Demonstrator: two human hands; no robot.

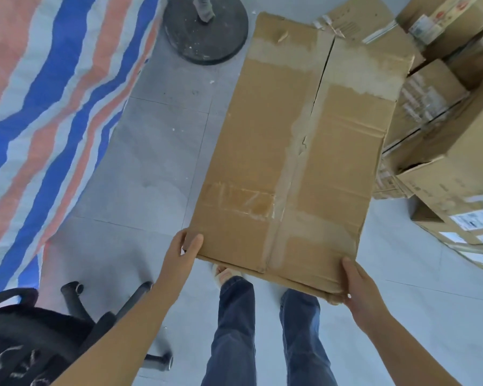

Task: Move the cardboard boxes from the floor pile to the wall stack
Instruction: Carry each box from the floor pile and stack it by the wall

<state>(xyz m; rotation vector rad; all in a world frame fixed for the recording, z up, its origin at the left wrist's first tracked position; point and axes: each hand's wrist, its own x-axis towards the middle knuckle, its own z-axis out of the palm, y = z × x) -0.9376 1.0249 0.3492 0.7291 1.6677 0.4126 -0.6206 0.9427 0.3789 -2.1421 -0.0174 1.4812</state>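
A large brown cardboard box (299, 151) with worn tape strips along its top seam hangs in the air over the grey floor, held in front of me. My left hand (183, 253) grips its near left corner, thumb on top. My right hand (359, 289) grips the near right corner, thumb lying along the top edge. A pile of cardboard boxes (441, 151) with white labels lies on the floor at the right, just beyond the carried box.
A striped blue, orange and white tarp (45, 101) covers the left side. A round dark stand base (205, 32) sits on the floor at the top. A black office chair (39, 330) stands at the lower left, beside my legs.
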